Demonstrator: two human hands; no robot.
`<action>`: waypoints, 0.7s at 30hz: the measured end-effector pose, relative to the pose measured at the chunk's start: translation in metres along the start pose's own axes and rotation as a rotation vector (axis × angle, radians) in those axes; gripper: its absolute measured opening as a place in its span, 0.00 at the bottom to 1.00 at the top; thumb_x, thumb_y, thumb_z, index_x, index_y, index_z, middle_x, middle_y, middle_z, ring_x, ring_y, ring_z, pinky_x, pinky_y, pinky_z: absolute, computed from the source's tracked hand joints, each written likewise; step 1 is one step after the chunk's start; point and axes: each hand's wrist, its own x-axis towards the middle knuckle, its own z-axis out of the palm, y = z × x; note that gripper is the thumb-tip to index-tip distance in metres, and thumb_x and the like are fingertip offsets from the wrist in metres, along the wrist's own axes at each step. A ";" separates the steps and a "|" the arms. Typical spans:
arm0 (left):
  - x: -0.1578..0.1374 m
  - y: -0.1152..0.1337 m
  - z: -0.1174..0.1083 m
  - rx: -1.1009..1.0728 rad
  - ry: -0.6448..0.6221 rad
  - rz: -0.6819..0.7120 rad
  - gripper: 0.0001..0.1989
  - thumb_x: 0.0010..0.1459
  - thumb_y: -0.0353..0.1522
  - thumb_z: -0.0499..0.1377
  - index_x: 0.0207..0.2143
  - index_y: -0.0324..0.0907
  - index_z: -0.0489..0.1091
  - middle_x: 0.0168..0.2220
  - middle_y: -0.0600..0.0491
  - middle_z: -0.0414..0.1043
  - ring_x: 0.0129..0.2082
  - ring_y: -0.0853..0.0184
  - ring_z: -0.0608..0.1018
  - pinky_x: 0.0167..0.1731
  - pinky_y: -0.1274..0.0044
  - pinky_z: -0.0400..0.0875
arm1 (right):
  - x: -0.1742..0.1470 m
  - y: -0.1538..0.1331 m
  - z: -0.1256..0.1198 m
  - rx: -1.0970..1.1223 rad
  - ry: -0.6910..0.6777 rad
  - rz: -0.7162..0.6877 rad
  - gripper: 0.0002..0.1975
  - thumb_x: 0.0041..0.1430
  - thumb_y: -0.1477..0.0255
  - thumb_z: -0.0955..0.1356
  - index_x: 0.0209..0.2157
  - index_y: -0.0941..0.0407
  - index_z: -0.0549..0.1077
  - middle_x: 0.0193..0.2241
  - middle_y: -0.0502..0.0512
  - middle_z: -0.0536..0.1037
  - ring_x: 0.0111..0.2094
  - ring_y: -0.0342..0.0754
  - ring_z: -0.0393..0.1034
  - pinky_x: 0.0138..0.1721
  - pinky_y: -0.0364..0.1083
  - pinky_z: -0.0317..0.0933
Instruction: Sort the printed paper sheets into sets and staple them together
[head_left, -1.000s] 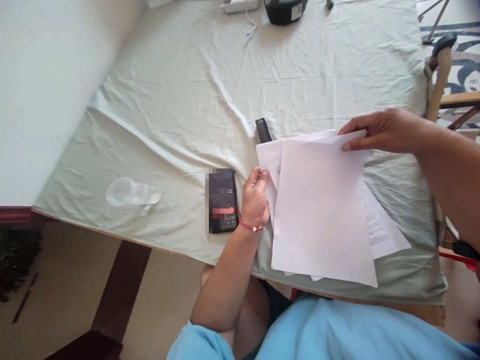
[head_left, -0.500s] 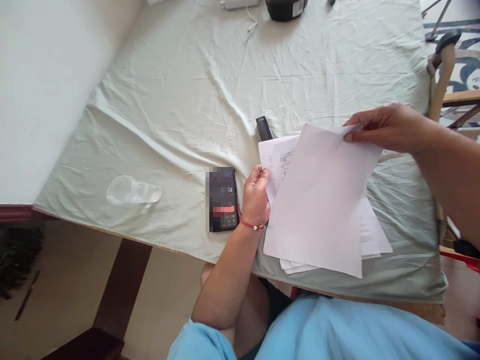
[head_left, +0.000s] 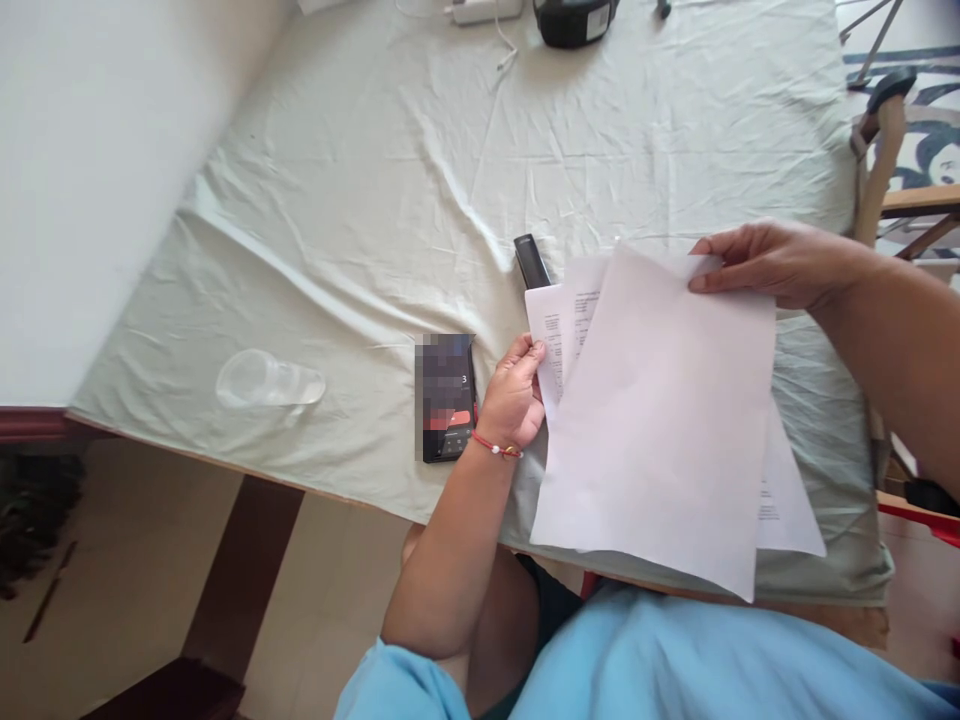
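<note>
My left hand [head_left: 514,388] pinches the left edge of some printed sheets [head_left: 553,335], thumb on top. Between thumb and fingers, my right hand [head_left: 757,262] grips the top edge of a blank-faced paper sheet [head_left: 652,420], which covers most of the printed ones. Printed text shows at the left and at the lower right, where another sheet sticks out. A black stapler-like object [head_left: 532,262] lies just beyond the papers, its near end hidden by them. Left of my left hand is a phone [head_left: 450,400] with its screen lit and partly blurred.
A clear plastic cup [head_left: 270,380] lies on its side on the green tablecloth [head_left: 360,250]. At the far edge are a white adapter with a cable [head_left: 486,10] and a black device [head_left: 575,22]. A chair's armrest [head_left: 885,150] borders the table's right side.
The papers have shifted slightly right and toward me, and the blank-faced sheet now hangs lower over the table's near edge. Both hands keep their hold.
</note>
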 end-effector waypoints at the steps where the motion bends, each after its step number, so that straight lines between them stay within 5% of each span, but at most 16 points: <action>1: 0.000 -0.001 0.000 0.005 -0.015 -0.001 0.10 0.54 0.29 0.70 0.35 0.43 0.72 0.38 0.53 0.82 0.55 0.57 0.82 0.59 0.65 0.76 | 0.002 0.001 0.002 -0.014 -0.005 0.001 0.26 0.39 0.59 0.84 0.38 0.54 0.78 0.32 0.56 0.82 0.26 0.49 0.76 0.22 0.45 0.66; 9: -0.003 -0.008 0.005 0.014 -0.042 0.043 0.09 0.58 0.34 0.70 0.38 0.42 0.73 0.43 0.48 0.82 0.60 0.54 0.78 0.62 0.63 0.72 | 0.011 0.007 0.003 -0.123 0.052 -0.068 0.24 0.45 0.58 0.83 0.40 0.55 0.78 0.29 0.56 0.81 0.24 0.47 0.74 0.21 0.44 0.64; 21: -0.005 -0.010 0.004 0.133 -0.107 0.170 0.11 0.61 0.40 0.68 0.35 0.42 0.74 0.42 0.47 0.81 0.60 0.53 0.77 0.62 0.64 0.71 | 0.008 0.002 0.011 -0.120 0.056 -0.010 0.27 0.39 0.58 0.84 0.40 0.53 0.78 0.30 0.55 0.81 0.26 0.49 0.74 0.24 0.46 0.66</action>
